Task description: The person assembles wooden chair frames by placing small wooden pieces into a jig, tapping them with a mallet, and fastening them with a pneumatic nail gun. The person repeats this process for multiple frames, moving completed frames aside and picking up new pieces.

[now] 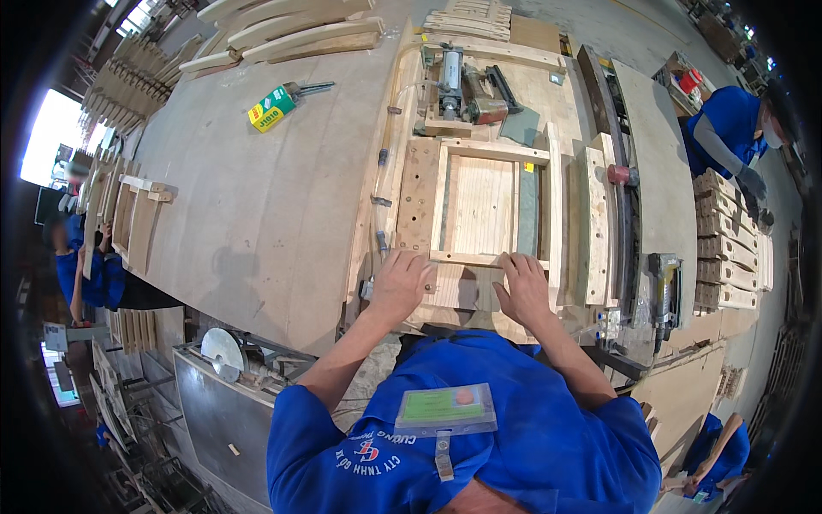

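A pale rectangular wooden frame (475, 257) lies flat in a wooden jig on the bench, directly before me. My left hand (401, 278) is at its near left corner, fingers bent over the edge of the drilled jig strip (417, 193) and the thumb side against the frame. At the right end of the near rail, my right hand (526, 287) has its fingers on the wood, the thumb lower and a little apart. Both hands appear to grip the frame, though their undersides are hidden. A longer wooden rail (554, 206) runs along the frame's right side.
Beyond the frame stand a pneumatic cylinder (450, 81) and a nail gun (488, 103). A green and yellow box (272, 109) lies on the left tabletop. Another nail gun (664, 291) and a red clamp head (618, 175) are on the right. Co-workers (723, 137) work at both sides.
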{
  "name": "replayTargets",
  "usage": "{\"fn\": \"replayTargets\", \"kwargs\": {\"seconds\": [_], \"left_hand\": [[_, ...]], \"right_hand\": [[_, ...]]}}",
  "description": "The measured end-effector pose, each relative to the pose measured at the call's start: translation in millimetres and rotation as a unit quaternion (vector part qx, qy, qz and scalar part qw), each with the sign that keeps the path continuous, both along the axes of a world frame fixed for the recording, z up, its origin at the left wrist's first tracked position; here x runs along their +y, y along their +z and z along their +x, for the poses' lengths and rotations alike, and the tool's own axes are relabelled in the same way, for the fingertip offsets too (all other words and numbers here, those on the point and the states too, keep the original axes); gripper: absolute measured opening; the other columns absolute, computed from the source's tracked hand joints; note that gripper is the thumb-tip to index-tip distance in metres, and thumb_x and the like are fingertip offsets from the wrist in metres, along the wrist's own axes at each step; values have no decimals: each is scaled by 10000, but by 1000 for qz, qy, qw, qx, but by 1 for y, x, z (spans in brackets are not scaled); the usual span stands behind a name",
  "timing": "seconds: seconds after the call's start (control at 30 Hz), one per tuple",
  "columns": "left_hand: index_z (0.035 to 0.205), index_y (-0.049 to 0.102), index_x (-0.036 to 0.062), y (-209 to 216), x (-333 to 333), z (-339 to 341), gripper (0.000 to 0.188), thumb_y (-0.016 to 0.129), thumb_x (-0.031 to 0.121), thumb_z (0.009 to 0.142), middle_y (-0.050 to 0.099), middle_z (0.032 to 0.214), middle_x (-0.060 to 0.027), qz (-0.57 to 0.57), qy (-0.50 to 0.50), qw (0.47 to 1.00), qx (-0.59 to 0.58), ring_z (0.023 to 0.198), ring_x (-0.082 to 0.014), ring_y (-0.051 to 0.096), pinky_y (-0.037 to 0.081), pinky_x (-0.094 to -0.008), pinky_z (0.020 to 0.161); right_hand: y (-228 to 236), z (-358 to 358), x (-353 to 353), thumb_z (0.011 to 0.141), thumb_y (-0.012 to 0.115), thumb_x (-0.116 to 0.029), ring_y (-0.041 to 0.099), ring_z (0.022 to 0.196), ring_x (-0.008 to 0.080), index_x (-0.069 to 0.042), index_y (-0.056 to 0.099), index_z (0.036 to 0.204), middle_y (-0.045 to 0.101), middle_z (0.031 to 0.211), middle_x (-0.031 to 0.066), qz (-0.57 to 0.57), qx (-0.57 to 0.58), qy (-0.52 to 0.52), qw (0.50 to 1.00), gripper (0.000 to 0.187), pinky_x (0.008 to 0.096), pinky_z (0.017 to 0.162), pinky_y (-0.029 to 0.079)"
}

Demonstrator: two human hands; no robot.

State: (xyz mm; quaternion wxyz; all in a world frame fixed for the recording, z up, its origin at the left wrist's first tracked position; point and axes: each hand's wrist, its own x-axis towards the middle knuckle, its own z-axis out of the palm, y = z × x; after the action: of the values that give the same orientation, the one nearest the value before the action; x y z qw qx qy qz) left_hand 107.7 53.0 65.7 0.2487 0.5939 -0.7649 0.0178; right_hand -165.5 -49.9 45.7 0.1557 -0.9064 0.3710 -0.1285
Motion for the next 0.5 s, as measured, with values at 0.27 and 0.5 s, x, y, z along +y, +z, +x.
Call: {"fn": "replayTargets", "kwargs": {"seconds": [0.27,0.5], "left_hand": [[999,713,49,4,-69,-85,120,716,143,925,709,982,-102,-12,-28,978,204,950,-306,666,528,-440,874],[947,737,51,-46,-105,-89,152,687,194,962,729,889,-142,106,28,969,222,878,-354,680,541,-471,809]], "right_hand": [[21,-34,16,844,791,-154,544,1280,422,-37,575,1409,583,1340,206,69,-75,-70,992,616,513,1114,429],[54,-190,52,985,678,-148,483,1384,494,70,522,1441,546,1441,312,-117,-35,-410,904,529,543,1180,372]]}}
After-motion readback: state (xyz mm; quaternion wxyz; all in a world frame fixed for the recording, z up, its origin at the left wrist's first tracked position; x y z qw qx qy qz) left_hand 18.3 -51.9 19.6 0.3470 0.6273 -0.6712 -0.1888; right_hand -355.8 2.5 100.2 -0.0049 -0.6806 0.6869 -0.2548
